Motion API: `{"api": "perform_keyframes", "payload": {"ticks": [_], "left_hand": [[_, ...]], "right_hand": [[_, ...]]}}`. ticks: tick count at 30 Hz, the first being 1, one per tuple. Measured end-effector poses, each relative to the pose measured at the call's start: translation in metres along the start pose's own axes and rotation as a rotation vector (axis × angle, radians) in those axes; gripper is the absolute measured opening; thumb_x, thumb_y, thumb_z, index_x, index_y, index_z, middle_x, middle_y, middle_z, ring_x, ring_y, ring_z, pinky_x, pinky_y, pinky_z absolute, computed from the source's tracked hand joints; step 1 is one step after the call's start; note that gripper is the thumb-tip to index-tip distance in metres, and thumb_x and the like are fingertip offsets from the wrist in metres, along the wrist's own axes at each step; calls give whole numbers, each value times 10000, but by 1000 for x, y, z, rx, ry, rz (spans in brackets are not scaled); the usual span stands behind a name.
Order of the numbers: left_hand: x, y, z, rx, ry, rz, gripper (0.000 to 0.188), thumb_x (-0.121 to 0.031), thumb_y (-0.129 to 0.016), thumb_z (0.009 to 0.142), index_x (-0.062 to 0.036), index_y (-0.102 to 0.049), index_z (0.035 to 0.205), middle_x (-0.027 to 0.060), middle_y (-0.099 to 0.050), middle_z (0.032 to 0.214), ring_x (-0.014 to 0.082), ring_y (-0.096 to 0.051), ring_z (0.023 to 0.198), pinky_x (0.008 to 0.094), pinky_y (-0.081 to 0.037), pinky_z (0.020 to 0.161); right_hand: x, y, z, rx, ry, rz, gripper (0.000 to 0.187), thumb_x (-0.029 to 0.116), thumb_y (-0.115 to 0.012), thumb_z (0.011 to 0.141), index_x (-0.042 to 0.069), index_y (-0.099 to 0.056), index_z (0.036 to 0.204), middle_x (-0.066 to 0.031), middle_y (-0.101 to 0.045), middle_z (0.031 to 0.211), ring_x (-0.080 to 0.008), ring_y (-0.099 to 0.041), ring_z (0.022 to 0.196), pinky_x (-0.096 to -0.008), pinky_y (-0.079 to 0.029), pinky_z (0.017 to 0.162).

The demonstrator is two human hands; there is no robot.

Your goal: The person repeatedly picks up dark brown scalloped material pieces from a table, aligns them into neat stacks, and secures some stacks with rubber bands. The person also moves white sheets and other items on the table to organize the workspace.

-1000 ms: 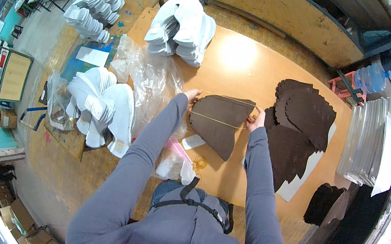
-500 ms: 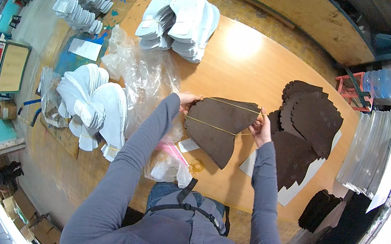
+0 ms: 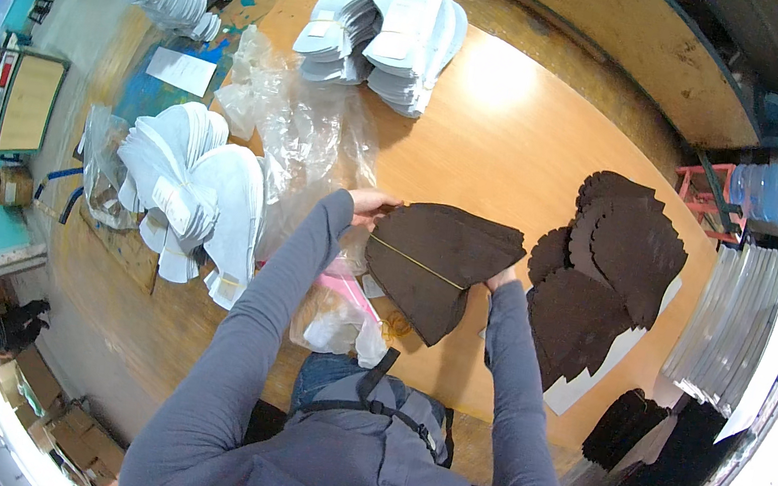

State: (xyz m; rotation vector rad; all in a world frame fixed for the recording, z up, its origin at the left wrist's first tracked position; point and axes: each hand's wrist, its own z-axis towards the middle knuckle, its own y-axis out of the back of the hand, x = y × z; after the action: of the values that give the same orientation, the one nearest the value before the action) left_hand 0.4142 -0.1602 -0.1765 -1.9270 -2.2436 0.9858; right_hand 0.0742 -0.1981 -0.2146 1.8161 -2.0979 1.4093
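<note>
My left hand point(image 3: 372, 205) is closed on the upper left corner of a bundle of dark brown cut pieces point(image 3: 443, 251). A thin yellow rubber band point(image 3: 418, 262) runs across the bundle. At its right edge my right hand point(image 3: 502, 278) grips the pieces, its fingers partly hidden underneath. Just below the bundle lie several loose rubber bands point(image 3: 398, 324), beside a clear bag with a pink strip point(image 3: 347, 289). Further right, more dark brown pieces point(image 3: 625, 243) lie in fanned stacks on a white sheet point(image 3: 577, 395).
Bundles of white cut pieces stand on the table point(image 3: 494, 148) at the back point(image 3: 387, 21) and left point(image 3: 191, 188). Crumpled clear plastic point(image 3: 319, 137) lies between them. White panels point(image 3: 734, 325) lean at the right; a cardboard box point(image 3: 13, 185) is far left.
My right hand has let go of the stretched rubber band and moved down to the bundle's right edge. The band now lies against the pieces, and the bundle is slightly tilted.
</note>
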Motion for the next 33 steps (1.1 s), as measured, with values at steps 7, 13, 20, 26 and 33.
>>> {"api": "perform_keyframes", "payload": {"ticks": [7, 13, 20, 26, 33], "left_hand": [[-21, -25, -14, 32, 76, 61, 255, -295, -526, 874, -96, -579, 1024, 0, -582, 866, 91, -559, 697, 286, -489, 436], [-34, -36, -10, -105, 179, 301, 219, -278, -470, 865, -98, -592, 887, 28, -582, 686, 141, -557, 580, 327, -453, 421], [-22, -54, -17, -460, 130, 356, 221, -307, -445, 832, -111, -540, 870, 61, -572, 763, 183, -522, 616, 361, -439, 542], [-20, -124, -128, -343, -20, 176, 433, -256, -440, 907, -42, -334, 1268, 64, -378, 1263, 164, -559, 920, 312, -511, 739], [37, -159, -144, -111, 13, 615, 425, -188, -524, 868, -28, -450, 1255, 6, -589, 968, 54, -513, 569, 203, -381, 430]], "right_hand": [[-16, -38, -82, -130, 203, 266, 674, 430, -521, 849, 46, -288, 1351, -86, -372, 1365, -246, -375, 1216, -361, -253, 1041], [12, -108, -86, -394, 173, -327, 864, 291, -676, 751, 43, -117, 1361, -164, -309, 1346, -271, -368, 1199, -351, -296, 1010], [26, -106, -74, -347, 363, -216, 718, 179, -682, 639, 14, -323, 1238, -157, -490, 1111, -274, -525, 961, -382, -450, 832], [-20, -65, -135, -322, 134, 293, 484, 262, -624, 609, 23, -553, 1023, -132, -596, 927, -297, -577, 833, -414, -481, 790], [-62, -46, -262, -259, 342, 404, 596, 255, -614, 537, 7, -536, 1074, -138, -597, 1004, -318, -572, 888, -430, -480, 808]]}}
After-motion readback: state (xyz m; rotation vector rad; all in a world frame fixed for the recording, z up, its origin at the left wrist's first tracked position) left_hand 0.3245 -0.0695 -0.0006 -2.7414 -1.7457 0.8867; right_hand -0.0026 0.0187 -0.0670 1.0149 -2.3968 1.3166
